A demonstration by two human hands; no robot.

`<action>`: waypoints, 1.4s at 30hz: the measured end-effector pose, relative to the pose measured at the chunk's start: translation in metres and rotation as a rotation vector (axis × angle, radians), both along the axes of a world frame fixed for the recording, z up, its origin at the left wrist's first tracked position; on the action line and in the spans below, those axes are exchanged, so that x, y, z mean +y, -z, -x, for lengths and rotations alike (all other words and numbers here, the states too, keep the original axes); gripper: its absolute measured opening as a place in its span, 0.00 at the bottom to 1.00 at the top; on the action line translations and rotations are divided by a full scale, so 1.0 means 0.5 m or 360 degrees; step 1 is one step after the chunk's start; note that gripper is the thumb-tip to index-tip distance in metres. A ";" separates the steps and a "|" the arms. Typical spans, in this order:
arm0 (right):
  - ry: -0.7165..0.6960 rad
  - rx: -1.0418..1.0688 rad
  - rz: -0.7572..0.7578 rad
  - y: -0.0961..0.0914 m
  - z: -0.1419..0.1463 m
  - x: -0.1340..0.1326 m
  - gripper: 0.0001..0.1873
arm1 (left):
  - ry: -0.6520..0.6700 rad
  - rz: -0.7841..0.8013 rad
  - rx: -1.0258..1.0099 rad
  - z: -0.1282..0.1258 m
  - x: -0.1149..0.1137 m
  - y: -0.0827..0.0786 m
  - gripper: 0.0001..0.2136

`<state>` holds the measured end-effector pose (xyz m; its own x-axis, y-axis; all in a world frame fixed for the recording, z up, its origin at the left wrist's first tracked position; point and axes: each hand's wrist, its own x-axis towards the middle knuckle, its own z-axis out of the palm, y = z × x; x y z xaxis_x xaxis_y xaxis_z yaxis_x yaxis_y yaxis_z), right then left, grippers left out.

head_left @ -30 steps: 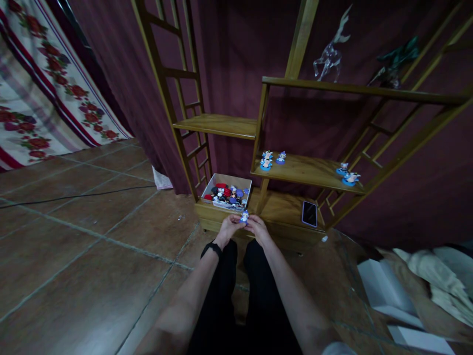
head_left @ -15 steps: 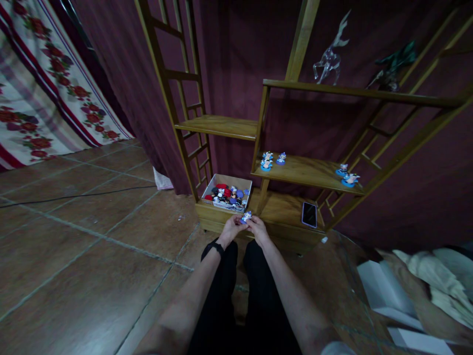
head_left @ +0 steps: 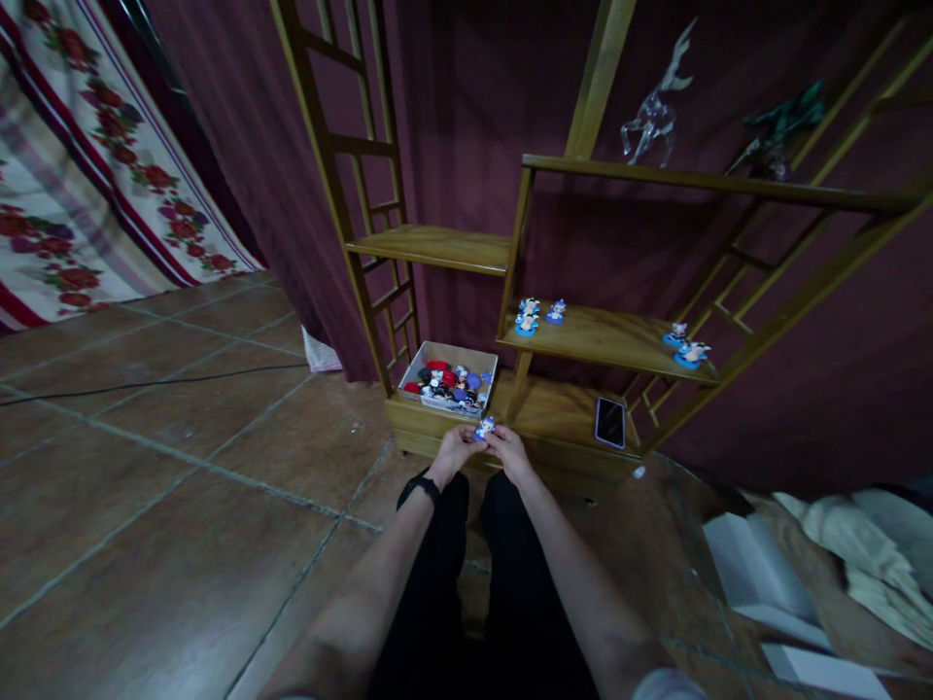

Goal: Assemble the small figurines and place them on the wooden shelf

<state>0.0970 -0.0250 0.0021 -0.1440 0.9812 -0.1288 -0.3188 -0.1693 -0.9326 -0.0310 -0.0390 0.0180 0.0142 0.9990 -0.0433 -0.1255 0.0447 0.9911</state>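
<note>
A small purple-and-white figurine (head_left: pixel 485 427) is held upright between both hands, just in front of the shelf's lower edge. My left hand (head_left: pixel 456 449) grips it from the left, fingers closed at its base. From the other side, my right hand (head_left: pixel 508 451) pinches it with closed fingers. Right behind the hands stands an open cardboard box (head_left: pixel 453 405) filled with red, black, white and purple figurines (head_left: pixel 466 381). On the middle shelf (head_left: pixel 602 335), a purple figurine (head_left: pixel 555 311) and blue-based figurines (head_left: pixel 526 319) stand at the left; two more blue-based figurines (head_left: pixel 691 354) stand at the right.
A phone (head_left: pixel 610 422) lies on the lower shelf board at the right. Glass deer (head_left: pixel 652 107) and a dark green ornament (head_left: pixel 779 131) stand on the upper shelf. White boxes (head_left: pixel 762 574) sit on the floor at the right. A black cable (head_left: pixel 153 384) crosses the tiles.
Almost nothing differs. The figurine has shifted very slightly in my hands, and the camera view has moved a touch.
</note>
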 end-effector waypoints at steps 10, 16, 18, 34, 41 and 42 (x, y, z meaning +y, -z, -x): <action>0.0038 -0.0024 0.0011 -0.006 0.004 -0.004 0.21 | 0.0078 0.0014 -0.0093 0.003 0.001 -0.002 0.17; 0.0010 -0.0017 0.0016 -0.003 0.003 -0.001 0.21 | 0.0015 0.0014 -0.0111 0.003 -0.003 -0.005 0.17; 0.0015 0.0010 0.0021 -0.005 0.004 -0.002 0.21 | -0.0031 0.0012 -0.0113 0.003 -0.003 -0.003 0.17; 0.0053 0.0110 0.0081 0.000 0.008 0.001 0.20 | -0.0054 0.0012 -0.0108 0.005 0.011 0.014 0.18; 0.0069 0.0108 0.0077 -0.008 0.004 -0.002 0.22 | -0.0009 0.0006 -0.0056 0.007 0.011 0.013 0.17; 0.0077 0.0105 0.0078 -0.008 0.004 -0.002 0.22 | -0.0006 0.0005 -0.0053 0.007 0.010 0.012 0.17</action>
